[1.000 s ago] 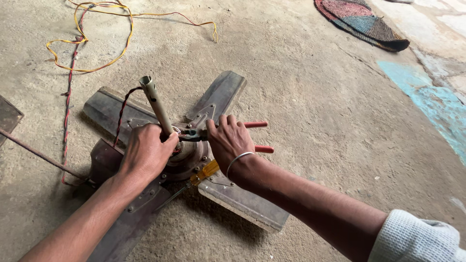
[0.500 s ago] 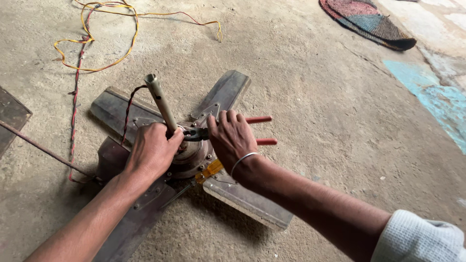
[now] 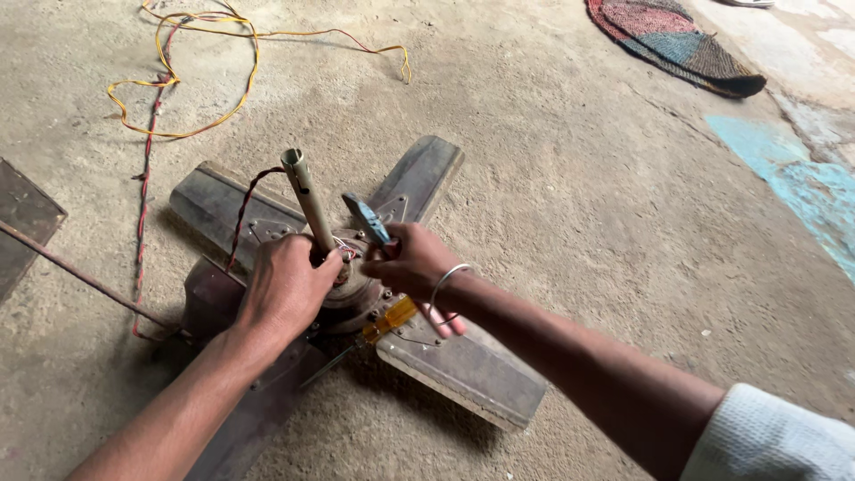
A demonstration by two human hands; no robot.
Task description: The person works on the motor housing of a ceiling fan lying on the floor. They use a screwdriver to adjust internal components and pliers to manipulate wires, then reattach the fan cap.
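An old ceiling fan lies on the concrete floor, its dusty blades [image 3: 426,174] spread out and its down rod [image 3: 305,198] sticking up at a tilt. My left hand [image 3: 285,287] rests on the motor hub [image 3: 358,296] with fingers curled at the foot of the rod. Right beside it, my right hand [image 3: 415,264] is closed around red-handled pliers [image 3: 368,219], whose grey jaws point up and away from me. A yellow-handled screwdriver [image 3: 388,321] lies on the near blade under my right wrist. A twisted red-black wire runs from the rod's top.
Loose yellow and red wires [image 3: 178,85] trail over the floor at the far left. A thin metal bar [image 3: 80,276] and a dark metal plate [image 3: 22,218] lie at the left. A woven mat [image 3: 672,40] sits at the far right, near a blue painted patch [image 3: 802,187].
My right hand has lifted the pliers from lying flat across the hub to standing upright in my fist. The left hand stays on the hub by the rod.
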